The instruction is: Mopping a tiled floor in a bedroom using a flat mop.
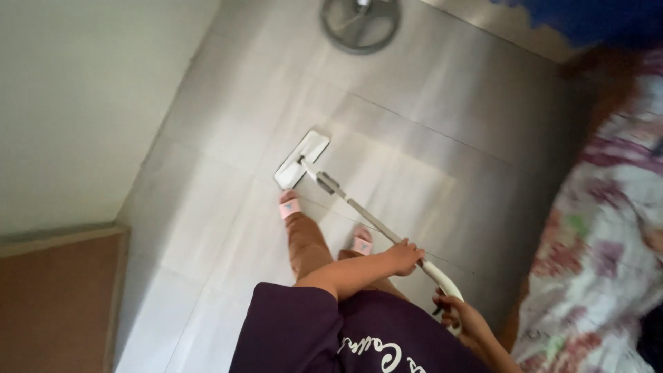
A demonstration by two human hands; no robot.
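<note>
Both hands closed around a flat mop (359, 211) — left hand (404, 257) partway down the pole, right hand (457, 314) at the white handle end. White mop head flat on grey floor tiles (428, 83), just ahead of pink slippers (290, 206) — floral bedding (608, 242) alongside.

White flat mop (302, 159) on grey floor tiles (428, 90); pink slippers (289, 206), dark purple shirt (304, 331), and purple-and-green floral bedspread (601, 235).

Grey tiled floor (414, 90), round fan base (360, 24), floral bedding (608, 242), white wall (83, 90)
</note>
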